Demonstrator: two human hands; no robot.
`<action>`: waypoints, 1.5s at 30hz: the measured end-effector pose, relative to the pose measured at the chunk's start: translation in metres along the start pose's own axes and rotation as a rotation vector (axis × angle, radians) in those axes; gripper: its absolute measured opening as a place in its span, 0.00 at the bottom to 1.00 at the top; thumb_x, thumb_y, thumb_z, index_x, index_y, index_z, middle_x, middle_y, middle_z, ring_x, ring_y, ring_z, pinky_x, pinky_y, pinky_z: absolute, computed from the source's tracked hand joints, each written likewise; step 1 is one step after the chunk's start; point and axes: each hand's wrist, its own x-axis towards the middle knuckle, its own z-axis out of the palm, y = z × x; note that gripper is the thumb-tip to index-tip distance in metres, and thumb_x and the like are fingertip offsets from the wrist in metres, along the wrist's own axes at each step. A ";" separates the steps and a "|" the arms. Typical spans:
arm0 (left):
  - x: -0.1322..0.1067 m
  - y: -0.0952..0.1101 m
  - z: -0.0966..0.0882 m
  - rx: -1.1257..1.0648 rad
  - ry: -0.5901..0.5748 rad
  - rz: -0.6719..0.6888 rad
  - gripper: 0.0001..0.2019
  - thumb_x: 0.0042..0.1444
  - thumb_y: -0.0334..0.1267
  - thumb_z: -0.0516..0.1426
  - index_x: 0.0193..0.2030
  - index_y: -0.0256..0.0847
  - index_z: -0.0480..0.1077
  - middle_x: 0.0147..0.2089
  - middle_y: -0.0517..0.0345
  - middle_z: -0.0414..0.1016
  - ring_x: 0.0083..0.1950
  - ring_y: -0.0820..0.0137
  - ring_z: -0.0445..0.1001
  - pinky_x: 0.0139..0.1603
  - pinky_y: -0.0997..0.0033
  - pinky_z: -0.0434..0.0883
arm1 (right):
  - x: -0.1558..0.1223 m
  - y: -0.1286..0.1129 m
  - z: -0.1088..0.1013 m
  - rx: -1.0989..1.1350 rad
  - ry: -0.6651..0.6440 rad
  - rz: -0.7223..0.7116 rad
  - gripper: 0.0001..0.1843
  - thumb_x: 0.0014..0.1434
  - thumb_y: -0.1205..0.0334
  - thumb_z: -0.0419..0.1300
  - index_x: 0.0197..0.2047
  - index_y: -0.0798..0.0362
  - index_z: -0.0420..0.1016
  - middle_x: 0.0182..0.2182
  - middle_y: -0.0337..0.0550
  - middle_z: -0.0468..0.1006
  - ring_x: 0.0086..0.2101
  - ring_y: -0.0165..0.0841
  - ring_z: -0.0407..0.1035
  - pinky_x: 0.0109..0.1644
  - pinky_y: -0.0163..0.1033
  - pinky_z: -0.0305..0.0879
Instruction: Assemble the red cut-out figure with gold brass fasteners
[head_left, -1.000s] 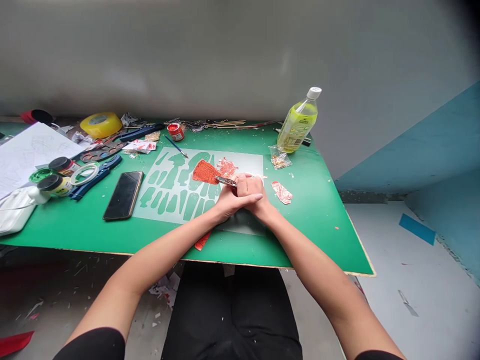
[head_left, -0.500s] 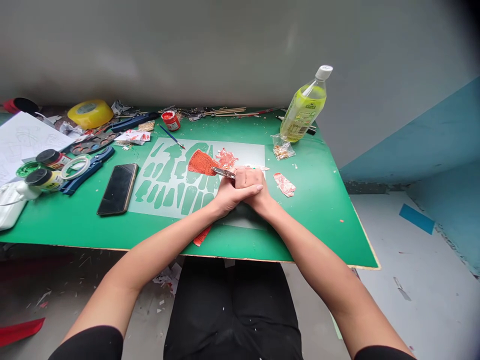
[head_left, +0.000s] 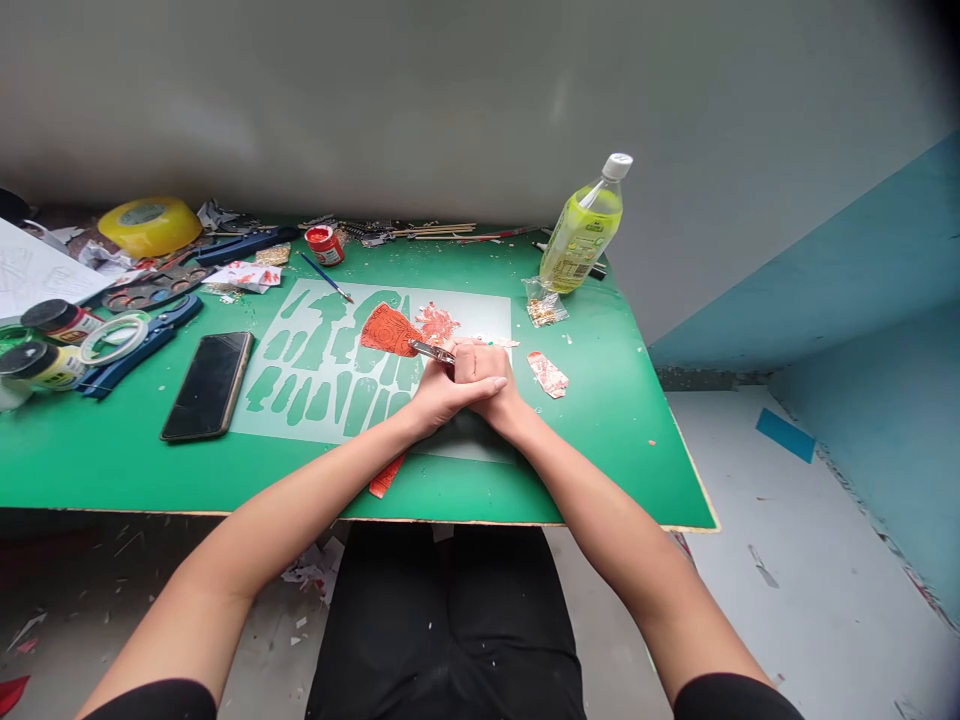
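Currently, left hand (head_left: 433,396) and right hand (head_left: 484,372) clamped together around metal tool (head_left: 431,350); its nose meets orange piece (head_left: 388,330), work apparently unfinished; red strip (head_left: 387,477) lies apart, untouched.

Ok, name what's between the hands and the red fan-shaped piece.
In the head view, a metal tool spans from the hands to the red piece.
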 end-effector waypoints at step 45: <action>0.036 0.027 -0.069 0.081 0.178 0.160 0.19 0.57 0.55 0.67 0.30 0.40 0.74 0.23 0.60 0.74 0.16 0.76 0.68 0.14 0.73 0.57 | -0.023 0.023 -0.040 -0.008 -0.017 -0.447 0.15 0.69 0.53 0.57 0.47 0.51 0.82 0.44 0.50 0.80 0.48 0.43 0.67 0.58 0.46 0.63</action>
